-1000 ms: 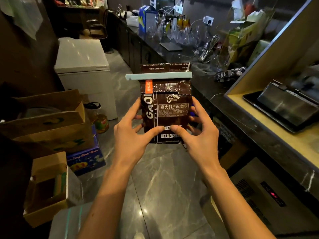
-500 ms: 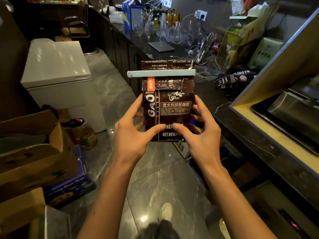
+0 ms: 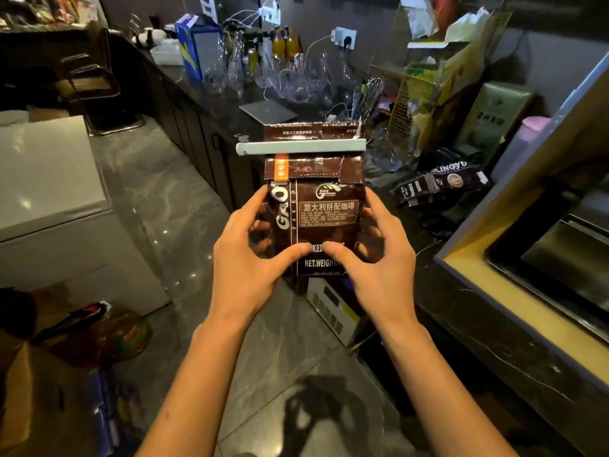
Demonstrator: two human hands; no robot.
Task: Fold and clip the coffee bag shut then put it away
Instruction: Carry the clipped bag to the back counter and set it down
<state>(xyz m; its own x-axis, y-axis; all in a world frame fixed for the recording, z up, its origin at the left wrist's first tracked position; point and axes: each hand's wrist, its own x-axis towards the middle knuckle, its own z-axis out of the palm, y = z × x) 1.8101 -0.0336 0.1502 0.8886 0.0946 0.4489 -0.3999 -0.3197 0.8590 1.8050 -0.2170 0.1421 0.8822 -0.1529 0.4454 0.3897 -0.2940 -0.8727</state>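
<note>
Left hand [image 3: 245, 258]: fingers gripping coffee bag's left side, thumb on front.
Coffee bag [image 3: 324, 222]: upright in midair, left of worktop [image 3: 461, 311].
Clip [image 3: 301, 147]: across folded top; best carried level.
Right hand [image 3: 379, 262]: fingers gripping bag's right side.

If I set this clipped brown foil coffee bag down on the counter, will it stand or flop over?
The brown foil coffee bag probably holds its shape: its front looks flat under both thumbs. The pale green bar clip across the folded top may make it slightly top-heavy, so it could tip. The glossy foil looks slippery; the left hand and right hand grip both sides.
</note>
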